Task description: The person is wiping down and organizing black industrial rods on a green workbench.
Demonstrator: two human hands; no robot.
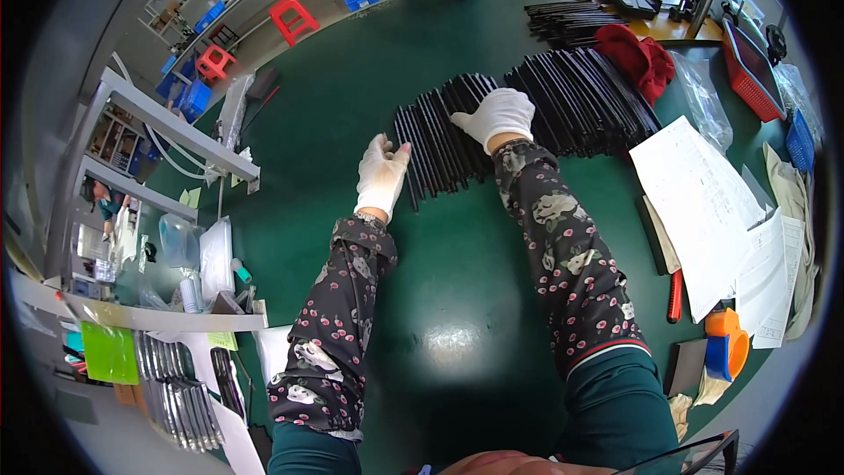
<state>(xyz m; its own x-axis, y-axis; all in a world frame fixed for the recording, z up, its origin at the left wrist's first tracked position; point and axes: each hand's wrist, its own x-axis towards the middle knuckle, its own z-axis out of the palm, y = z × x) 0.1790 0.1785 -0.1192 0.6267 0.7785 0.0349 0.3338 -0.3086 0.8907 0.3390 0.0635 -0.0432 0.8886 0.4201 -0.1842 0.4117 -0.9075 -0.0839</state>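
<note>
Your left hand point(381, 178), in a white glove, is half curled at the left end of a row of thin black sticks point(447, 136); you can't tell from here if it pinches one. Your right hand point(504, 116), gloved too, lies over the row's right end, thumb out and fingers bent down, but its grip is hidden. More black sticks point(582, 104) lie just right of it. A red cloth point(649, 63) touches those. The sticks all lie on your green table point(448, 286). White papers point(694, 211) sit at your right.

Blk rods point(576, 105): smooth, glossy; tabletop point(457, 255): smooth, semi-gloss; red cloth point(640, 62): matt; basket point(749, 86): plas.
</note>
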